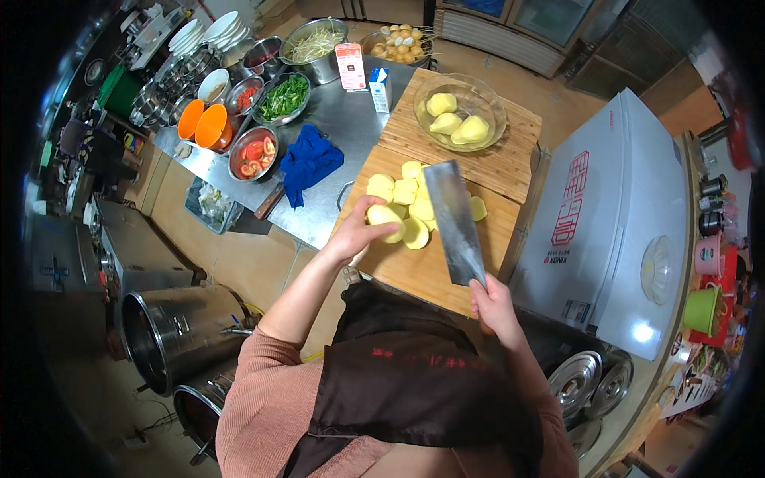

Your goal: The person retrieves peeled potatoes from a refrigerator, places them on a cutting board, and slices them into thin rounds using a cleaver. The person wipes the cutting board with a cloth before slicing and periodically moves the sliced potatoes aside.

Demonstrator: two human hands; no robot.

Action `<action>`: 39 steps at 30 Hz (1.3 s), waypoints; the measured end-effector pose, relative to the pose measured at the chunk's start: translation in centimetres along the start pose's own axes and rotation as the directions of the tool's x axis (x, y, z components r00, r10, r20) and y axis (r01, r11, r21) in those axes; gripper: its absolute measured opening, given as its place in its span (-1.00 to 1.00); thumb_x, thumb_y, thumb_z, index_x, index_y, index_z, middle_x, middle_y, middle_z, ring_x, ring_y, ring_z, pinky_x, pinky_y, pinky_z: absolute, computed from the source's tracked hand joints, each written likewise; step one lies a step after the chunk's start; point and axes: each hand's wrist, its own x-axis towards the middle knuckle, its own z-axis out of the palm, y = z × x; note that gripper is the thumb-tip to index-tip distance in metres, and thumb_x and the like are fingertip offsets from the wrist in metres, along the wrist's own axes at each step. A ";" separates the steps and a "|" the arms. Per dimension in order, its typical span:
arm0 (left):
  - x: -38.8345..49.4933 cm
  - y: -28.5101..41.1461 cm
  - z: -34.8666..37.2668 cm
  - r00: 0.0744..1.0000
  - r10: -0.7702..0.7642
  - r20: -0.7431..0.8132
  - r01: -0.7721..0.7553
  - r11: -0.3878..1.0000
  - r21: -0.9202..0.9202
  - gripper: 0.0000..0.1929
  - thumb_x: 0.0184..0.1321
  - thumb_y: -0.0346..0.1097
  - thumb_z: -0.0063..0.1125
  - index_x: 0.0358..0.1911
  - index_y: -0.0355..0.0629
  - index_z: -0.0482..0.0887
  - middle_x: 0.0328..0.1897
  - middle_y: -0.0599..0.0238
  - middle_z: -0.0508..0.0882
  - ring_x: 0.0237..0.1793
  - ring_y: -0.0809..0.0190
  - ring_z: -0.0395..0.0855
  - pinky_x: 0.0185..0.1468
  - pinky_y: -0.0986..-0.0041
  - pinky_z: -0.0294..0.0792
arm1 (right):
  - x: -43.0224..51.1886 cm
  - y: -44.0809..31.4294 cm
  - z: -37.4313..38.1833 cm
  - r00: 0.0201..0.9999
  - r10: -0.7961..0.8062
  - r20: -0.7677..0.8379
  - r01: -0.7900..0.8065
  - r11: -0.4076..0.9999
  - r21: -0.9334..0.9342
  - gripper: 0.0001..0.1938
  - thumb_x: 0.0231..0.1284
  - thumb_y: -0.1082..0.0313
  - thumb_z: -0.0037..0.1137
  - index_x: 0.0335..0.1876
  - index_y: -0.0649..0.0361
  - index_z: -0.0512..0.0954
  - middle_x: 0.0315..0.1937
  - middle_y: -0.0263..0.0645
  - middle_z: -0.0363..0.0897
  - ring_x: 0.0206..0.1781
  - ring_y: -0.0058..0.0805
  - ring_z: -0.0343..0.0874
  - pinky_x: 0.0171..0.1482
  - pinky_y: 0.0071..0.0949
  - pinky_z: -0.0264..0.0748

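My left hand (361,230) grips a peeled potato (387,222) at the near left of a wooden cutting board (382,263). Thick potato slices (416,233) lie in a loose heap beside it and partly under the blade. In my right hand (493,302) is the handle of a broad cleaver (455,221), its blade tilted over the right part of the heap. Beyond, on a second wooden board (400,126), stands a clear bowl (501,107) with several peeled potatoes (470,129).
On the steel table (364,128) at the left are a blue cloth (311,161), another knife (270,202), a bowl of tomato pieces (256,156), a bowl of chopped greens (283,98), a carton (380,89) and an upright phone (351,66). A white chest freezer (603,221) stands right.
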 end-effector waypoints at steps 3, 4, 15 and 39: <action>-0.5 -2.5 -2.2 0.999 0.039 -0.013 -0.038 0.996 0.078 -0.43 0.13 -0.33 0.40 0.17 -0.09 0.35 0.00 0.25 0.56 0.01 0.30 0.54 0.08 0.47 0.41 | 1.3 -1.6 3.3 0.998 -0.002 0.068 0.017 0.978 -0.210 -0.75 0.42 0.24 0.00 -0.33 0.25 0.40 -0.66 -0.28 0.43 -0.64 -0.53 0.43 -0.55 -0.41 0.39; -0.5 -3.1 -3.1 0.999 0.050 -0.008 -0.049 0.993 0.106 -0.44 0.13 -0.32 0.40 0.16 -0.09 0.36 -0.01 0.26 0.56 -0.01 0.31 0.54 0.07 0.47 0.41 | 2.2 -2.1 4.6 0.996 0.025 0.086 0.003 0.951 -0.308 -0.76 0.40 0.21 0.00 -0.26 0.26 0.43 -0.66 -0.21 0.44 -0.63 -0.50 0.47 -0.53 -0.38 0.40; 1.5 -8.0 -6.0 0.988 0.131 0.082 -0.153 0.916 0.371 -0.36 0.02 -0.13 0.49 0.14 -0.10 0.40 0.16 -0.08 0.45 0.18 -0.06 0.48 0.26 0.28 0.33 | 4.9 -0.8 10.6 0.970 0.244 0.001 -0.241 0.957 -0.161 -0.77 0.42 0.23 -0.03 -0.30 0.24 0.43 -0.64 -0.34 0.41 -0.65 -0.61 0.39 -0.56 -0.49 0.39; 2.3 -11.2 -3.0 0.532 0.844 -0.070 -0.551 0.407 0.728 -0.84 0.04 -0.38 0.36 -0.27 -0.03 0.75 -0.14 0.32 0.62 -0.04 0.06 0.51 0.10 0.25 0.33 | 1.4 -4.7 7.9 0.998 -0.059 0.009 0.049 0.725 -0.687 -0.74 0.43 0.14 -0.12 -0.07 0.16 0.48 -0.39 0.04 0.59 -0.28 0.13 0.57 -0.24 0.03 0.42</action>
